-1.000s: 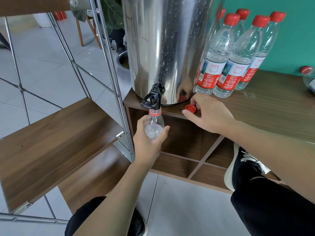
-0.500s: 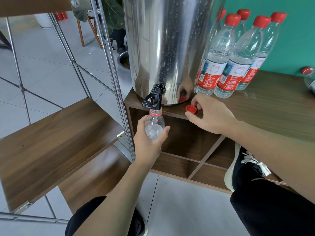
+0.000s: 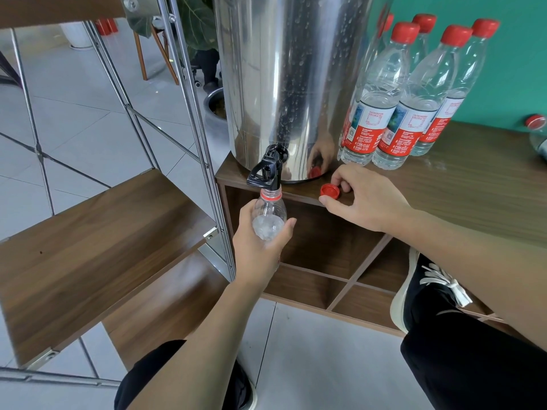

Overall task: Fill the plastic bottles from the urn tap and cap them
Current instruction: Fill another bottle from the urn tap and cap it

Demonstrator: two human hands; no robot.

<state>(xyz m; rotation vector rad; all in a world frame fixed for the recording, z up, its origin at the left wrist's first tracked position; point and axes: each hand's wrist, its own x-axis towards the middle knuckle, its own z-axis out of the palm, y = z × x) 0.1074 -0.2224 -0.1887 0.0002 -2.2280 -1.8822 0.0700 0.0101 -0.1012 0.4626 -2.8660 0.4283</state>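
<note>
A steel urn (image 3: 290,84) stands on the wooden cabinet top (image 3: 473,184), its black tap (image 3: 266,171) over the front edge. My left hand (image 3: 260,247) grips a clear uncapped bottle (image 3: 268,214) upright, its mouth right under the tap; water fills it nearly to the shoulder. A loose red cap (image 3: 329,191) lies on the cabinet top, and my right hand (image 3: 364,196) pinches it between thumb and fingers. Several capped bottles with red labels (image 3: 393,93) stand beside the urn on the right.
A metal-framed shelf with a wooden board (image 3: 88,247) stands close on the left. Another capped bottle (image 3: 538,134) lies at the far right edge. Open cubbies (image 3: 340,250) sit below the cabinet top. My shoe (image 3: 426,285) rests on the lower cabinet.
My right hand has stayed at the red cap, fingers shifting slightly around it. The left hand and bottle remain still under the tap.
</note>
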